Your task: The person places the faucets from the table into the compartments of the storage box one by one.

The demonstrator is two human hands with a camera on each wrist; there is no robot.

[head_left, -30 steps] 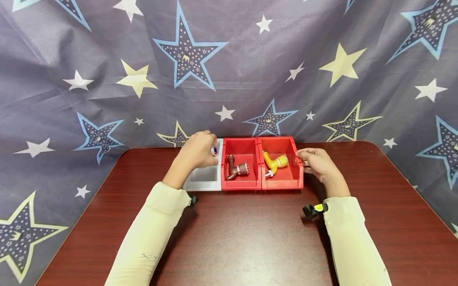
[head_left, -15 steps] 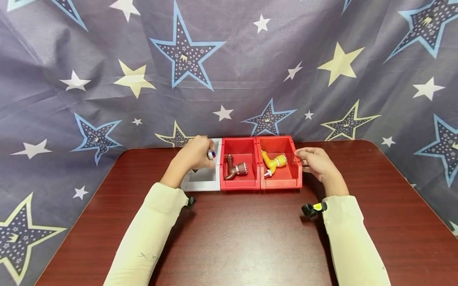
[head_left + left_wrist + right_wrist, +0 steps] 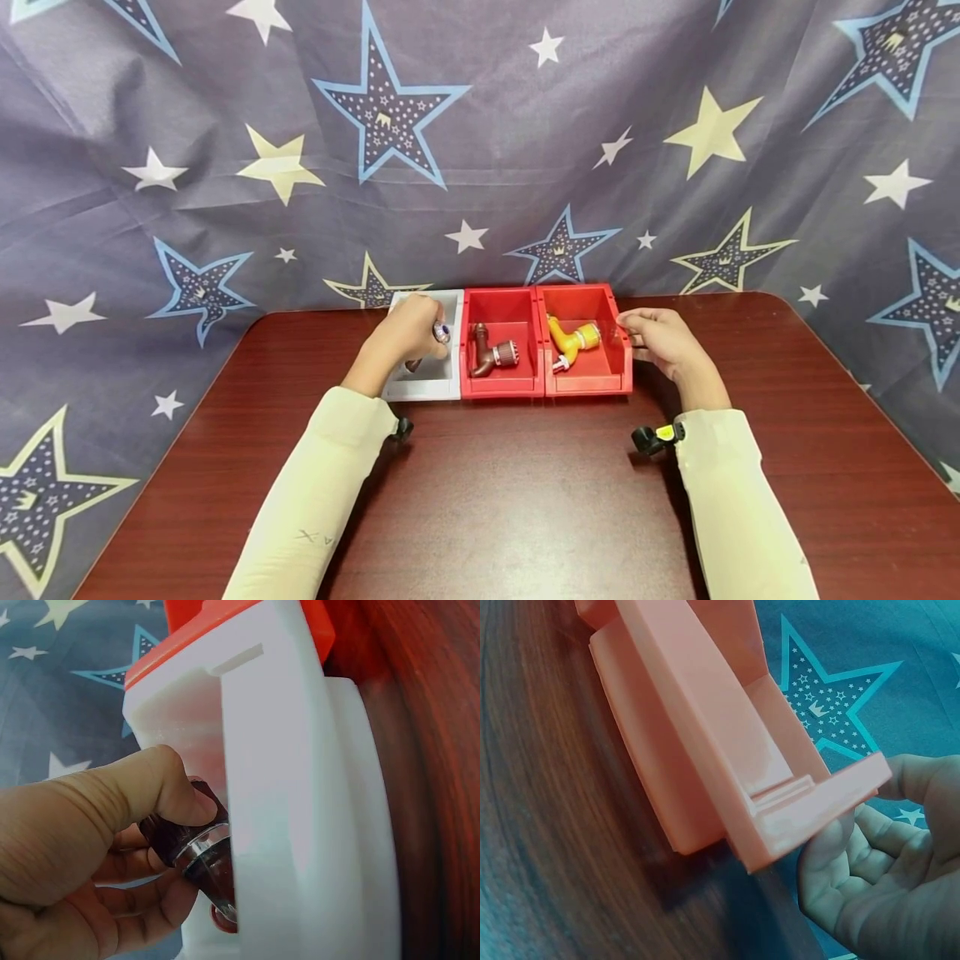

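My left hand (image 3: pixel 408 333) grips a dark brown tap (image 3: pixel 169 834) by its knob end, thumb on one side and curled fingers on the other. The tap is inside the white bin (image 3: pixel 423 391), its lower part hidden behind the bin wall in the left wrist view. From above, its silver cap shows beside the thumb and its brown spout below the hand. At the right end of the row, my right hand (image 3: pixel 663 340) pinches the side wall of a red bin (image 3: pixel 810 814) between thumb and fingers. A yellow tap (image 3: pixel 576 340) lies in that bin.
A middle red bin (image 3: pixel 502 388) stands between the white bin and the right one, holding another brown tap (image 3: pixel 486 354). The three bins sit side by side at the back of the brown table (image 3: pixel 517 492), against a star-patterned cloth (image 3: pixel 480 150).
The left hand has lowered a little into the white bin with the tap, and the brown spout now shows beneath it. The right hand stays at the red bin's side.
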